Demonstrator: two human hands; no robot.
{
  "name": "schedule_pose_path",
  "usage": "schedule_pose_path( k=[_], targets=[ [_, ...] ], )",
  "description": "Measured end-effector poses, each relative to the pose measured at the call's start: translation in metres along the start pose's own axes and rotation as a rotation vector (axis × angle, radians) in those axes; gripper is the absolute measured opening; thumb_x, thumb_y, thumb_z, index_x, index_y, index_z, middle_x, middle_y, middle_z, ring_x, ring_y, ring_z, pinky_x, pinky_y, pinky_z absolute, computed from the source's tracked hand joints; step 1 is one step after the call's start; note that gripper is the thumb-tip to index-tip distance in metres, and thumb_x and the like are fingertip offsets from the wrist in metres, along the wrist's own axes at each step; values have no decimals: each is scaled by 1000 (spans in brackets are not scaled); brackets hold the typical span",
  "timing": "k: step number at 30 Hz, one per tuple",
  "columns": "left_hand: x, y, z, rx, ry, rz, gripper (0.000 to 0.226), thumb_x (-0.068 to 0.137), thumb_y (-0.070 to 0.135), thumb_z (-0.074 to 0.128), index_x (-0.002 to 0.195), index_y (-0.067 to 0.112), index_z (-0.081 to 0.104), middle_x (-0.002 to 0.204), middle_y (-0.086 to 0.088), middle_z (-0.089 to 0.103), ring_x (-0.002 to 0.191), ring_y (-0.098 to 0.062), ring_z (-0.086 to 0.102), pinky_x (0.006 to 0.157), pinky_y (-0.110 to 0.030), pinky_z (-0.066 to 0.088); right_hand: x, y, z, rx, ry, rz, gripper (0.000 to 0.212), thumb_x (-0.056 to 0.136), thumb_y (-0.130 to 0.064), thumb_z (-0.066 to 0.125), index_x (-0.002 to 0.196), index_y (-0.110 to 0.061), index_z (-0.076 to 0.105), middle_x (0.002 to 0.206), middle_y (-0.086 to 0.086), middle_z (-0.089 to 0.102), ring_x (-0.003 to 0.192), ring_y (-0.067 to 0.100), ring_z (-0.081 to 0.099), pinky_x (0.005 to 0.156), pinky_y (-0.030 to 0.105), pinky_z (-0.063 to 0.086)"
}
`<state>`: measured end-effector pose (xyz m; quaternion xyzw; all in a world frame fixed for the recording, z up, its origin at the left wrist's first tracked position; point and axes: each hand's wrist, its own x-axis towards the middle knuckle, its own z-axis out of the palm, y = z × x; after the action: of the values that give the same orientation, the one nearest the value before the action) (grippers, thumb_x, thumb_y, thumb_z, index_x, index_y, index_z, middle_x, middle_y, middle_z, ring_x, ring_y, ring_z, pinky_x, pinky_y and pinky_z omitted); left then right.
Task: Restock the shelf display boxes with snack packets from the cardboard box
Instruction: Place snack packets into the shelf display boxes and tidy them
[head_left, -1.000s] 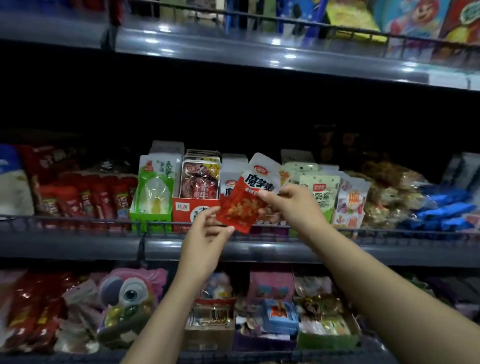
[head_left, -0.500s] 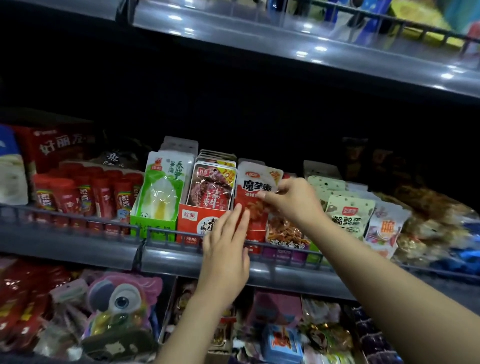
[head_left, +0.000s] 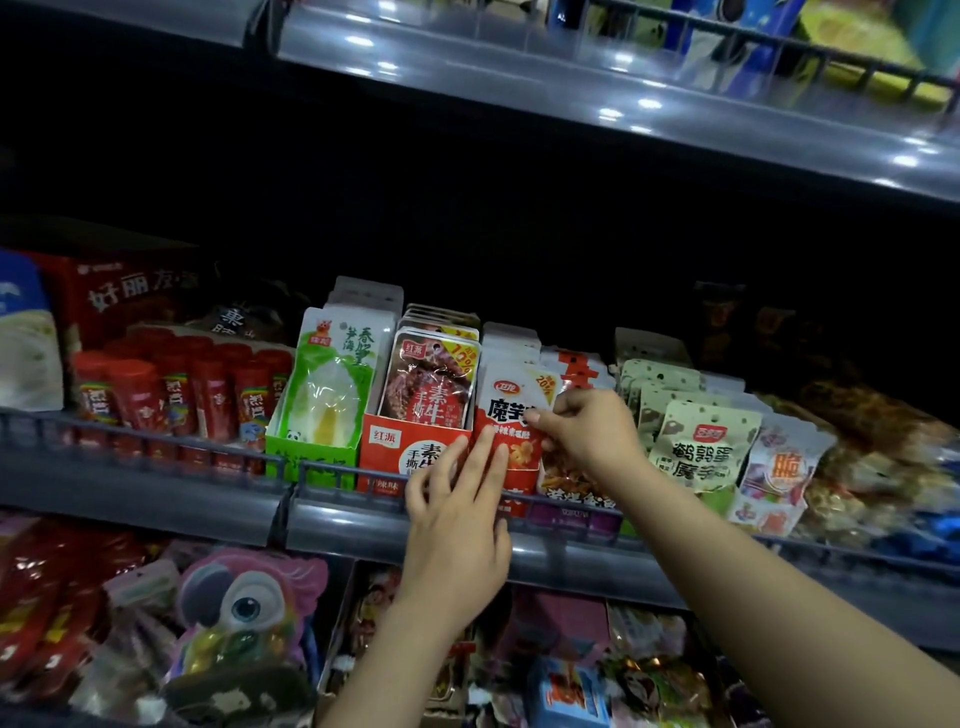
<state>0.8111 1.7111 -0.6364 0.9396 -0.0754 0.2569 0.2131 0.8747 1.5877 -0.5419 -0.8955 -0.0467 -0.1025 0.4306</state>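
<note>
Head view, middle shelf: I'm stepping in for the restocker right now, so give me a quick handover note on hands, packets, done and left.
Right hand: pinches the red-and-white konjac snack packet at its right edge.
Left hand: open, straight fingers pressing the packet's lower front.
Packet: upright at the front of its row, just right of the red cardboard display box, behind the grey wire shelf rail.
Done: this packet looks almost seated.
Left: let go, check it sits straight, then fetch more packets; the cardboard supply box is out of view.
</note>
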Motion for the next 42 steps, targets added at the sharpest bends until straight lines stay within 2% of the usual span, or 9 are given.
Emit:
schedule_pose_path(
  k=[2,6,12,19,24,27,31,37,42],
  targets=[
    [0,1,0,20,-3,-3,69,90,31,49,150,26,16,157,10,-1,140,-15,0,111,-40,-1,2,0,1,11,-15,19,29,82,-25,70,62,-11,55,56,4,58,49,17,52,53,32,48],
    [0,4,-3,33,-5,-17,65,96,35,35,150,30,-2,155,14,-17,140,-11,-15,111,-37,-11,-4,0,1,63,-2,6,18,83,-22,70,77,-8,60,59,2,60,47,11,52,46,22,47],
    [-3,11,-14,-76,-16,-50,63,97,37,37,150,31,4,156,18,-7,140,-5,-9,116,-37,-7,-42,15,-4,264,98,-38,23,84,-20,69,103,-23,57,86,1,68,79,16,67,76,38,58],
    [-4,58,-18,-270,25,-15,54,98,33,40,147,33,20,150,22,15,133,8,0,98,-8,-26,-85,41,-56,211,197,-98,17,86,-21,65,101,-25,59,86,-8,63,82,3,59,68,14,49],
    [29,109,-26,-297,58,85,47,98,31,41,144,32,30,149,18,24,139,-2,9,107,-18,-5,-78,58,-120,50,334,-169,16,90,-20,60,105,-22,61,82,-7,57,73,0,54,62,8,43],
    [55,139,-30,-256,49,161,47,98,32,40,144,30,31,149,14,27,139,-4,12,109,-20,-4,-61,73,-151,-94,354,-154,24,92,-18,56,116,-15,59,97,-3,52,85,9,56,67,9,35],
    [94,173,-25,-68,-83,269,50,99,36,37,146,24,27,149,8,30,139,-10,19,111,-26,0,-38,97,-173,-198,263,-49,43,94,-16,52,136,-10,44,132,6,44,124,20,42,93,18,31],
    [152,213,-5,131,-417,375,63,96,49,39,150,20,22,157,1,17,144,-16,15,116,-29,12,-21,119,-169,-192,309,-15,44,94,-14,48,137,-7,41,131,6,41,125,20,35,102,27,31],
    [174,231,11,250,-668,409,73,93,53,44,151,24,11,159,5,6,145,-15,10,118,-30,14,-12,130,-157,-64,333,85,10,94,-13,47,103,-9,44,107,8,49,103,25,50,72,27,36]
  ],
)
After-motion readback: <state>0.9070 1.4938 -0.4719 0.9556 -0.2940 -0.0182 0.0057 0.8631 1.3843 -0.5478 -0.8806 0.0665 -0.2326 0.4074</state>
